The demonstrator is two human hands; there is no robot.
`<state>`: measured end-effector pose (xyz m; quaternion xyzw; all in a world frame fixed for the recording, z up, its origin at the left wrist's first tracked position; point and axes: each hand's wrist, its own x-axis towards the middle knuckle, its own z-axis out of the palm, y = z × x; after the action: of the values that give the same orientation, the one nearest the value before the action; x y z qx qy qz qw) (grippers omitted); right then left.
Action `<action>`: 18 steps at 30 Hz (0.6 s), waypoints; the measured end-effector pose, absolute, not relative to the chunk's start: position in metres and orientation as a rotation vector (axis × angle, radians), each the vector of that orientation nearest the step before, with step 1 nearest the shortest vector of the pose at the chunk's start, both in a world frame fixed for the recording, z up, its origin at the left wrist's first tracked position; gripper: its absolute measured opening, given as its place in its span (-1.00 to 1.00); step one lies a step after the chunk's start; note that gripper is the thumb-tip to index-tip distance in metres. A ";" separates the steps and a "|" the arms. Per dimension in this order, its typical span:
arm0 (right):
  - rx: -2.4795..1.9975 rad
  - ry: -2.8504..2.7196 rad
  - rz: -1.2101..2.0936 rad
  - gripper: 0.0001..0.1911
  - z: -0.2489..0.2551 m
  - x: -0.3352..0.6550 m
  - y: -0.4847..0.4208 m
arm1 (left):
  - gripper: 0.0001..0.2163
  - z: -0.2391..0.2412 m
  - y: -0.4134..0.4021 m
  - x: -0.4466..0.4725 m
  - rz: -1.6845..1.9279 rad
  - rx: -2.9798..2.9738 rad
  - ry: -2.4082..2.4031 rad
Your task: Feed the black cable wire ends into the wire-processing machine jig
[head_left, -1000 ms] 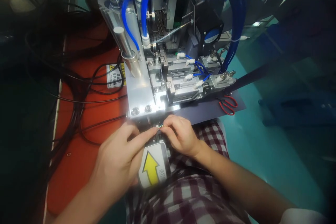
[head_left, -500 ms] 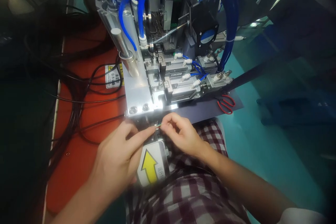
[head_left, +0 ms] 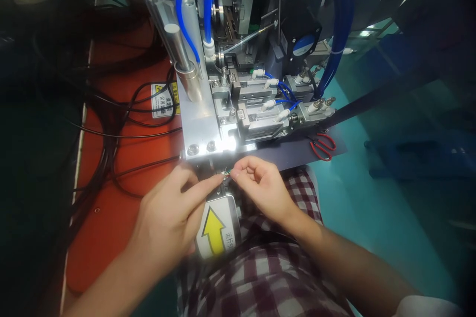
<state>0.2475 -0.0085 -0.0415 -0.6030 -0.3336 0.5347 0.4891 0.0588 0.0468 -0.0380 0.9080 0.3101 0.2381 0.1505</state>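
Several thin coloured wires (head_left: 228, 174), green and reddish, lie between my two hands at the near edge of the machine. My right hand (head_left: 262, 185) is closed in a pinch on them with thumb and index finger. From the left, my left hand (head_left: 173, 213) reaches in, one fingertip pressed down at the wires' left end. Its other fingers curl under the hand, and whatever they hold is hidden. Just below the wires is a white plate with a yellow arrow (head_left: 213, 230). The tiny parts at the fingertips are too small to make out.
Ahead stands a metal machine (head_left: 199, 129) with cylinders and blue air tubes (head_left: 342, 15). Red-handled cutters (head_left: 323, 146) lie on a dark plate at the right. Black cables (head_left: 107, 143) cross the orange surface (head_left: 119, 237) at the left. A checkered garment covers my lap.
The view has shifted slightly, so the machine appears a little higher and further right. Both hands keep nearly the same pose at the wires.
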 end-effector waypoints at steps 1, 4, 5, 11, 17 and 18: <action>-1.457 -0.784 1.330 -0.82 -0.039 0.247 -0.008 | -0.69 -0.038 0.047 0.059 0.685 2.610 0.895; -1.453 -0.739 1.375 -0.81 -0.033 0.246 -0.009 | -0.70 -0.037 0.047 0.059 0.667 2.611 0.908; -1.455 -0.732 1.383 -0.81 -0.032 0.245 -0.009 | -0.70 -0.037 0.047 0.059 0.660 2.610 0.915; -1.461 -0.745 1.402 -0.80 -0.030 0.244 -0.010 | -0.70 -0.038 0.047 0.058 0.650 2.605 0.916; -1.474 -0.762 1.392 -0.80 -0.029 0.246 -0.010 | -0.71 -0.037 0.047 0.059 0.637 2.615 0.915; -1.473 -0.756 1.397 -0.80 -0.030 0.246 -0.010 | -0.71 -0.037 0.047 0.059 0.633 2.612 0.917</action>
<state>0.2459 -0.0096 -0.0298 -0.6006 -0.3084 0.5697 0.4686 0.0587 0.0473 -0.0368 0.9094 0.3193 0.2202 0.1504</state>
